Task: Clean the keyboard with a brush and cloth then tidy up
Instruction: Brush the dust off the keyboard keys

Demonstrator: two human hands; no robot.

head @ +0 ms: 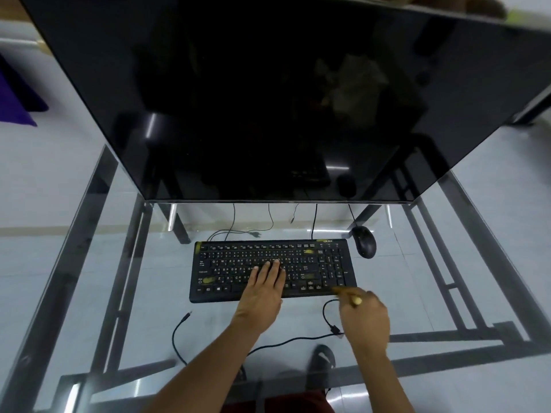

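Observation:
A black keyboard (232, 263) with yellowish smudges lies on the glass desk (89, 278) in front of me. My left hand (265, 289) rests flat on the middle keys, fingers spread. My right hand (365, 318) is closed around a small brush (347, 295) with a pale wooden handle. The brush tip is blurred and points at the keyboard's front right corner. No cloth is in view.
A large dark monitor (283, 99) stands just behind the keyboard. A black mouse (364, 241) sits at the keyboard's back right. Loose black cables (179, 338) lie on the glass near me. My shoes (322, 360) show through the glass below.

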